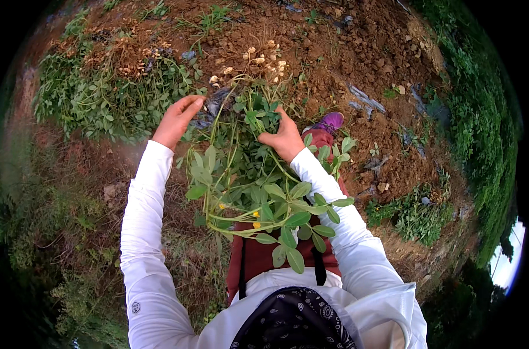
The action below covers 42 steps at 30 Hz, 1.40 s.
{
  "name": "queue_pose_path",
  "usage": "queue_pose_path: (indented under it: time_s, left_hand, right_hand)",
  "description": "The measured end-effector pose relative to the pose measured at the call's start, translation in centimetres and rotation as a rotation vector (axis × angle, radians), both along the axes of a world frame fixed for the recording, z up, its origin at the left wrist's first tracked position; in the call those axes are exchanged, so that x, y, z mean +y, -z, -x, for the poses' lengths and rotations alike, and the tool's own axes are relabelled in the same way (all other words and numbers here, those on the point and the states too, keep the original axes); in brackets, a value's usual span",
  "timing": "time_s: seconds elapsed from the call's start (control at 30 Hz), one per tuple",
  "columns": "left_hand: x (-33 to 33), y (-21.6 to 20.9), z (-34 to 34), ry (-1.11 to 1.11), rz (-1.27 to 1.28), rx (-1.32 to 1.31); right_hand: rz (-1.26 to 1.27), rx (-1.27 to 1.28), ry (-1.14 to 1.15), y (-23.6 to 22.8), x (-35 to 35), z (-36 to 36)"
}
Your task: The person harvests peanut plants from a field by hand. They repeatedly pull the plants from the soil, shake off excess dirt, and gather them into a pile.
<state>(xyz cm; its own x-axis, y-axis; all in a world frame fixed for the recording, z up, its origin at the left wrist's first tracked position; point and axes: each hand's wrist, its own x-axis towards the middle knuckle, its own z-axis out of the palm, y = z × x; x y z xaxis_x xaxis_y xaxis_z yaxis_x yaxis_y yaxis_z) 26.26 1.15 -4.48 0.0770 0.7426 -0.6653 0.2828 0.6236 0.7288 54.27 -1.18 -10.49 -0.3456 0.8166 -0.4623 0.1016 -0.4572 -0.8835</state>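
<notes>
In front of the person's body, above the ground, a leafy peanut plant (pixel 258 195) is hanging between the two forearms, its long stems curving back toward the lap and bearing small yellow flowers (pixel 256 225). The right hand (pixel 285 138) is grasping the plant's leafy stems, the fingers curling in from its right side. The left hand (pixel 176 123) is hovering at the plant's left, thumb and index finger coming together at their tips; whether they are pinching anything, I cannot tell. Just beside those fingertips, a crumpled piece of dark plastic film (pixel 219 100) is showing through the stems. Pale peanut pods (pixel 270 61) are clustering beyond the plant's far end, over reddish-brown soil (pixel 369 52); which of them are hanging from its roots is unclear. To the left, a heap of peanut plants (pixel 96 93) is lying with roots and pods along its far edge. Near the right wrist, a purple shoe (pixel 331 121) is resting on the soil, a maroon trouser leg (pixel 320 138) running down to it. Farther right, strips of greyish film (pixel 366 99) are lying on the soil, and a smaller patch of greenery (pixel 419 218) is spreading nearer the person. White sleeves (pixel 145 215) are covering both arms.
</notes>
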Motion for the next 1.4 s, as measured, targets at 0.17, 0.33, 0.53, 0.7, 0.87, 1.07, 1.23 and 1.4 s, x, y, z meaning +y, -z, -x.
queue_pose_path:
  time_s: [0.17,0.33,0.53,0.7,0.87,1.07,1.23,1.4]
  left_hand:
    - [-2.1,4.2,8.4,-0.256,-0.069,0.179]
    - [-7.5,19.1,12.6,-0.607,0.35,-0.811]
    - [-8.8,14.7,5.8,-1.234,0.335,-1.438]
    - [-6.4,9.1,1.0,-0.445,0.333,-0.616]
    - [-6.7,12.7,-5.7,-0.139,0.115,-0.263]
    - [-4.1,13.4,-6.1,-0.654,0.199,-0.776]
    - [1.6,7.9,-8.6,-0.478,-0.038,-0.794]
    - [3.9,13.1,-10.4,-0.128,-0.046,0.131]
  right_hand:
    - [0.286,0.373,-0.081,-6.4,0.0,2.3]
    - [0.361,0.38,-0.177,-5.4,0.3,3.0]
    - [-0.156,-0.165,-0.023,4.3,-0.3,5.7]
    - [-0.17,-0.528,0.054,7.9,-1.5,7.3]
    - [-0.06,-0.464,0.086,9.7,-0.7,7.0]
    - [-0.021,-0.057,0.223,9.9,6.0,2.3]
    - [0.107,-0.092,0.309,8.9,7.9,0.2]
    - [0.008,-0.634,-0.196,8.5,10.3,0.2]
